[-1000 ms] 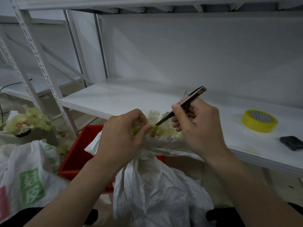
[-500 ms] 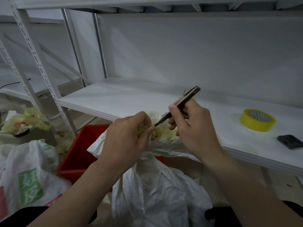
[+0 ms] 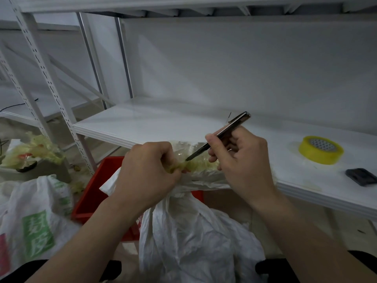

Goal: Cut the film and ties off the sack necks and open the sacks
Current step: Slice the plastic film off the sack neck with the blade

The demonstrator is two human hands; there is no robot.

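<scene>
White sack (image 3: 193, 242) upright between the forearms, base cut off by the lower frame edge; its neck lies sideways along the shelf (image 3: 142, 123) front edge. Left hand (image 3: 146, 170) clenches the yellowish film (image 3: 201, 165), and its fingers hide the neck there. Right hand (image 3: 242, 160) grasps a slim knife (image 3: 221, 136), long axis upper right to lower left, tip seemingly touching the film. Yellow tape roll (image 3: 321, 150) well to the right.

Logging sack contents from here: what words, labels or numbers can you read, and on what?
"麸皮", blurred but likely: white characters on a green block on the printed sack at left.
Fainter green print above it: too blurred to read.
Red patch at that sack's left edge: cut off, unreadable.
White sack, knife, tape roll: no readable text.
</scene>
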